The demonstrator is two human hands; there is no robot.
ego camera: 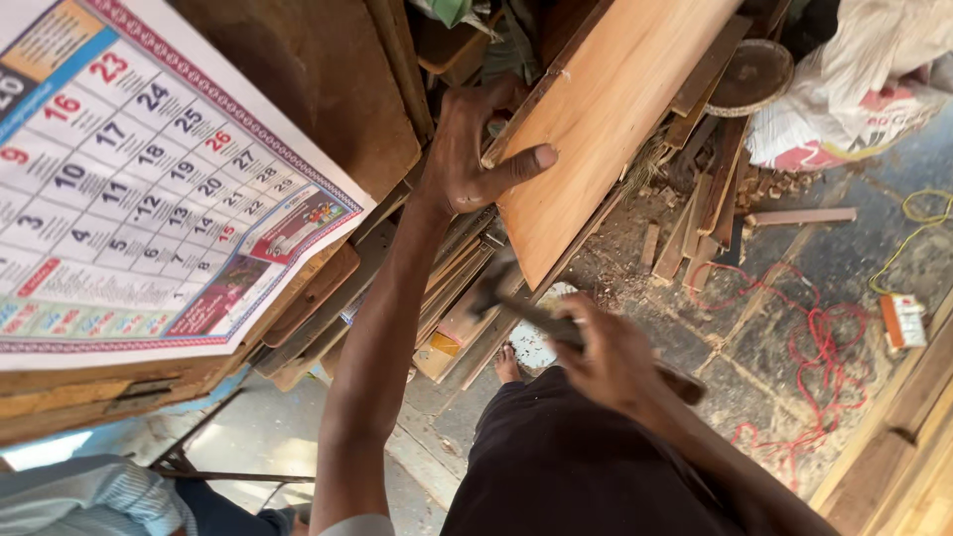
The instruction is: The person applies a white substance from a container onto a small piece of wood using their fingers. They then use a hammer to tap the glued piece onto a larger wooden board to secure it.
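Observation:
My left hand (475, 149) grips the near edge of a long, smooth wooden board (601, 119) that leans among stacked planks, with the thumb lying across its face. My right hand (608, 355) is shut on the wooden handle of a hammer (516, 298). The hammer's dark metal head, blurred, points up-left just below the board's lower end.
A large wall calendar (139, 179) hangs at the left over dark wood panels. Offcuts and planks (695, 208) litter the floor, with red cord (824, 337), a yellow cord (923, 213), a white sack (864, 89) and a round disc (751, 74). A bare foot (507, 365) shows below.

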